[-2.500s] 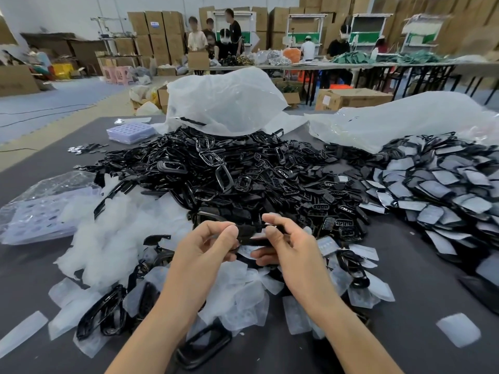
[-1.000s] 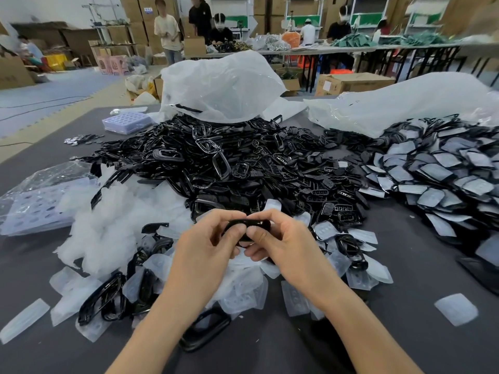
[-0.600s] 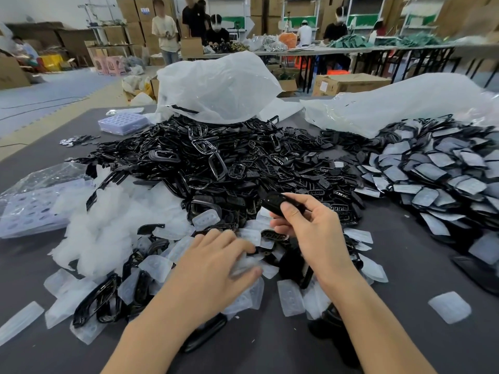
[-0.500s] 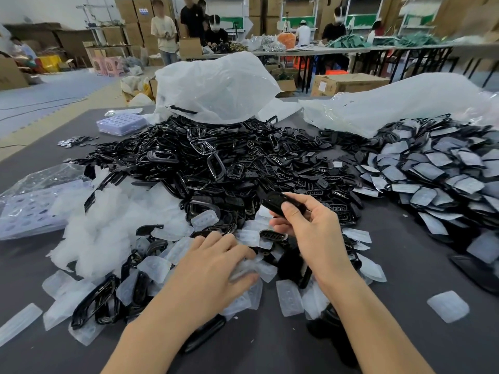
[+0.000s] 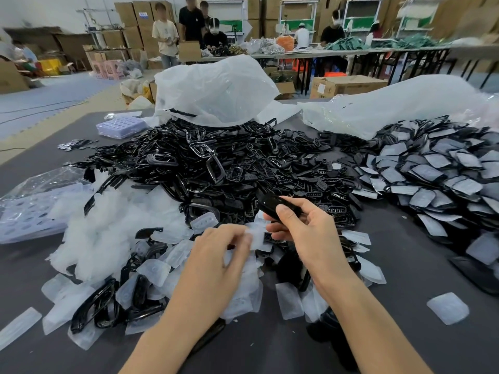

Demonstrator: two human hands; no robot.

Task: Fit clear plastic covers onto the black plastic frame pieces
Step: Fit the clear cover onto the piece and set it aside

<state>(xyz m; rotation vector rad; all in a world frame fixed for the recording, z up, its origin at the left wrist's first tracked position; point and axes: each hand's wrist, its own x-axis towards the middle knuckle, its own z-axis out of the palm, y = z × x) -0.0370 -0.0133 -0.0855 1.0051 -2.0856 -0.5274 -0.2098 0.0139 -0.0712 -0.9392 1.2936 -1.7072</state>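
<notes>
The right hand [image 5: 305, 230] grips a black frame [image 5: 266, 203] between thumb and fingers, raised above the grey desk [image 5: 405, 268]. Just beside it the left hand [image 5: 216, 257], blurred, pinches a clear cover [image 5: 256, 237] over a scatter of loose covers [image 5: 154, 268]. Behind the hands lies a big heap of frames [image 5: 205, 163]; to the right, a pile of covered frames [image 5: 432, 171]. White bags [image 5: 216, 90] lie at the desk's far side.

Bright, even overhead light; shadows soft. Glare on white plastic bag [image 5: 216, 90]. Left hand [image 5: 216, 256] motion-blurred. Wide-angle bending at edges; far background soft.
</notes>
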